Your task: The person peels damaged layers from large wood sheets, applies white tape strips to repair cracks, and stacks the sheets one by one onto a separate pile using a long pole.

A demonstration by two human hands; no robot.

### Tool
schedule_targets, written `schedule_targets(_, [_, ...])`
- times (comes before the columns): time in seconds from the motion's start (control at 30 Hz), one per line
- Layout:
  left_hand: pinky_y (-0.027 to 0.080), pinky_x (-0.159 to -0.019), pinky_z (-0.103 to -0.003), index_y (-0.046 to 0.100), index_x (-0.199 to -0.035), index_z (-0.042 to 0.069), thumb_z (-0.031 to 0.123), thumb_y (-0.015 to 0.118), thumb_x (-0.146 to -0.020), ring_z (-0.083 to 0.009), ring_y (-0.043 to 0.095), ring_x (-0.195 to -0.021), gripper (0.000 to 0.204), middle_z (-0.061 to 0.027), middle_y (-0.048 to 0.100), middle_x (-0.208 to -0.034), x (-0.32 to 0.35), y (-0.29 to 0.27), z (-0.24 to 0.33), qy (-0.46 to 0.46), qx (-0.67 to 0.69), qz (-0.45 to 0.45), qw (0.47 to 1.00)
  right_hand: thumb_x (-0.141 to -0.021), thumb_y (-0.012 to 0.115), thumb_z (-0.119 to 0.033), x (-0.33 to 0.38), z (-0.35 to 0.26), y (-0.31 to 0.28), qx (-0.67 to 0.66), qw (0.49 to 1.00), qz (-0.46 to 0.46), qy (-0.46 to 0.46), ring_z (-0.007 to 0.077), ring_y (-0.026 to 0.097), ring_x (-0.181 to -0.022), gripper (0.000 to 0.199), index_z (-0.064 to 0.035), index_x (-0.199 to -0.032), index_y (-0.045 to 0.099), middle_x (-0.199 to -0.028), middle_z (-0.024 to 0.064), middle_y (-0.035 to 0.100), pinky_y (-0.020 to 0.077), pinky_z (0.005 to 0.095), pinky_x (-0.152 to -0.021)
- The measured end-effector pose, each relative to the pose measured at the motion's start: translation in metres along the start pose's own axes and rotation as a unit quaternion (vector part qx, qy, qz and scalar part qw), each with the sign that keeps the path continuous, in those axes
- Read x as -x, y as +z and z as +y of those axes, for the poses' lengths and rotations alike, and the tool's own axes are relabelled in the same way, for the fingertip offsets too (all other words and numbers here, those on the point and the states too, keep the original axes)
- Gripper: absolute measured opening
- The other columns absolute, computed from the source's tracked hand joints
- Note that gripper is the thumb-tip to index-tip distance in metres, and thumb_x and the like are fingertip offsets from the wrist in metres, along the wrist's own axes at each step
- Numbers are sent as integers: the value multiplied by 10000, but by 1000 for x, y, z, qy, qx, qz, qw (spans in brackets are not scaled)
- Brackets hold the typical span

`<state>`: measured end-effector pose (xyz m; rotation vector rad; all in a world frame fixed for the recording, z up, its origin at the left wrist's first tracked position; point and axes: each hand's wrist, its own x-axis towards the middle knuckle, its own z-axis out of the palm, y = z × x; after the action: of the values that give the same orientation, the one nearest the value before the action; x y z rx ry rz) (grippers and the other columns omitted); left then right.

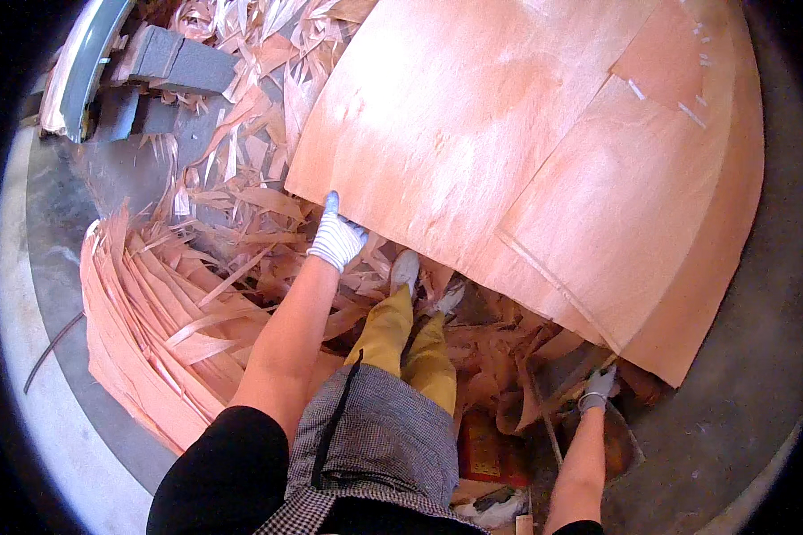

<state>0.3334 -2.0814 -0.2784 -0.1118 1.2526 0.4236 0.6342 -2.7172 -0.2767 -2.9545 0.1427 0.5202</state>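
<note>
Gripping the veneer sheet (437, 134) ahead by its near-left edge with left hand (339, 239) — at near-right edge with right hand (599, 387), can't tell if closed.

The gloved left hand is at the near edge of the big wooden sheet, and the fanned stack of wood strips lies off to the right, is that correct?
Not quite: the head view shows the fanned stack of wood strips off to the left, not the right. The gloved left hand is at the near edge of the big wooden sheet.
</note>
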Motion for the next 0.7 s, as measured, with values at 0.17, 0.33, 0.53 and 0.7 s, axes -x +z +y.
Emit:
schedule_targets(0.17, [197, -1095, -454, 358, -1362, 92, 417, 572, -845, -283, 312, -1326, 647, -82, 334, -1455, 26, 24, -18, 103, -10, 7, 995, -795, 630, -50, 32, 37, 5, -33, 997, -66, 8, 299, 564, -1039, 515, 31, -1266, 437, -1161, 213, 571, 490, 370, -800])
schedule_targets(0.33, [205, -1083, -505, 397, -1328, 132, 411, 625, -816, -293, 336, -1301, 626, -78, 399, -1394, 49, 26, -28, 136, -1, -3, 991, -779, 663, -107, 71, -38, -31, 1, 971, -232, 50, 326, 564, -1035, 449, 45, -1169, 501, -1128, 208, 585, 465, 378, -854])
schedule_targets(0.53, [379, -996, -426, 327, -1349, 39, 184, 544, -874, -295, 466, -1168, 542, -168, 406, -1362, 73, 52, -101, 397, -448, 33, 800, -776, 703, -298, 73, -39, -22, 82, 885, -458, -22, 347, 537, -1096, 611, 27, -1246, 485, -1203, 208, 564, 435, 403, -927])
schedule_targets(0.7, [212, -1070, -512, 583, -1194, 98, 255, 548, -799, -339, 405, -1236, 427, -137, 414, -1383, 53, 94, -193, 459, -867, -88, 173, -747, 724, -296, 74, -42, 34, -111, 841, -527, -48, 294, 606, -959, 499, -2, -1126, 586, -1039, 167, 647, 466, 375, -856])
